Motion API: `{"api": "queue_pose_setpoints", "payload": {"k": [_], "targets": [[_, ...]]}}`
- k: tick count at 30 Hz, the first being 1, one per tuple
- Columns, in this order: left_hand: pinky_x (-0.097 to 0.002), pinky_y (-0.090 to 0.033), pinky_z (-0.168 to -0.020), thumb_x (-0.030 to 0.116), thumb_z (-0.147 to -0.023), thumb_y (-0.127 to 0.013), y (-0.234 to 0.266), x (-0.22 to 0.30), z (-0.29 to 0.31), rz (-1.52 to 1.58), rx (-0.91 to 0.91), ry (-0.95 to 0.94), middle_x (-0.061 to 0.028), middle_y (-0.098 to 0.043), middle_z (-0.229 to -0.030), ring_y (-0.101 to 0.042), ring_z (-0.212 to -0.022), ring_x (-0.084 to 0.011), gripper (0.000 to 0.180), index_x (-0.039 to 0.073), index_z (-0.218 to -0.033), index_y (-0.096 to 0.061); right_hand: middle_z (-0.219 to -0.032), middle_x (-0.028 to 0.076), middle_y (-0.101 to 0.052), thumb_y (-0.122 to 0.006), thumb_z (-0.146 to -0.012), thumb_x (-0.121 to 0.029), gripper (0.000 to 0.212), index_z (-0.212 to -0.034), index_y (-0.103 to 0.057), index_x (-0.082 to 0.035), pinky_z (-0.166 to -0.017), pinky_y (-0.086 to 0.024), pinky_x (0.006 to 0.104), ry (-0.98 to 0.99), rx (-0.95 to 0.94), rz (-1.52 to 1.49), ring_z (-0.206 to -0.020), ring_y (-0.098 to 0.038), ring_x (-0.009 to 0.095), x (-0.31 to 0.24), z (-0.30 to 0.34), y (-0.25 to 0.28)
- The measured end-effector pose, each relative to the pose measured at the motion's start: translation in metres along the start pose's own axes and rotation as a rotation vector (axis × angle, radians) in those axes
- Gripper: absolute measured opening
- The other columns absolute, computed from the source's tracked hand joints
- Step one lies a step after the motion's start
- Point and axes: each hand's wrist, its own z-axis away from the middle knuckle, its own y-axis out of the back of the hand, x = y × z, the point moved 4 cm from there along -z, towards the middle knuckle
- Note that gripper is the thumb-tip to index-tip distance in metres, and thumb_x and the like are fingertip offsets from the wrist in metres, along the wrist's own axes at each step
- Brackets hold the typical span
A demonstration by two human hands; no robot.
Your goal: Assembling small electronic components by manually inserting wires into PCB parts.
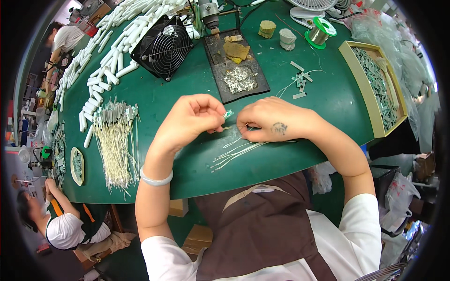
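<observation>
Green worktable (187, 182); I stand watching one person in a brown apron (253, 229), working with both bare hands.

Left hand (194, 117), centre of frame: thumb and fingertips pinched together, grasping a small green circuit board (228, 114). The board sits in the gap between the two hands, near the right one.

Right hand (274, 119), just right of centre: fingers curled in toward the thumb, grasping pale thin wires (239, 152). These fan out toward the lower left, over the table. Cannot tell how many the fingers grip.

Upper centre: black tray (216, 61) bearing a silvery crust (240, 78) and a tan pad (236, 49). Left of it, a black fan (164, 47), tilted.

Upper right: solder spool (321, 32) with green flanges. Right edge: shallow cream box (360, 91) filled with green boards.

Left of frame: thick bundle of wired strips (115, 150), laid side by side; white cylinders (112, 77) heaped above. Lower left: a seated co-worker (63, 229), hands together.
</observation>
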Motion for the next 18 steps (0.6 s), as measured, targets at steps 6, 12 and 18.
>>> {"api": "queue_pose_setpoints", "payload": {"k": [6,12,18], "targets": [[-0.021,-0.048,-0.062,0.002,-0.08,-0.062,0.006,0.0,0.008,-0.031,-0.009,0.013,-0.0013,-0.061,-0.075,-0.061,-0.067,-0.009,0.006,-0.001,-0.085,-0.06,-0.07,0.008,-0.06,-0.061,-0.078,-0.016,0.011,-0.082,-0.063,-0.006,-0.062,-0.045,0.039,0.005,0.008,0.026,-0.069,-0.061,0.028,-0.002,-0.001,0.003],[-0.0253,-0.047,-0.076,0.002,-0.076,-0.062,-0.01,0.004,0.015,-0.396,-0.137,-0.192,-0.0044,-0.062,-0.088,-0.057,-0.083,-0.0107,0.004,0.0,-0.078,-0.059,-0.076,0.01,-0.064,-0.061,-0.077,-0.016,0.013,-0.082,-0.06,-0.004,-0.066,-0.047,0.0397,0.003,0.015,-0.005,-0.073,-0.062,0.03,-0.003,-0.001,0.006],[-0.0243,-0.047,-0.066,0.002,-0.071,-0.066,-0.02,0.007,0.018,-0.467,-0.123,-0.082,-0.0035,-0.063,-0.075,-0.056,-0.069,-0.0084,0.006,0.0,-0.075,-0.063,-0.072,0.008,-0.063,-0.062,-0.079,-0.016,0.013,-0.083,-0.06,-0.004,-0.065,-0.047,0.0373,-0.003,0.062,-0.139,-0.069,-0.062,0.028,-0.005,0.001,0.016]]}}
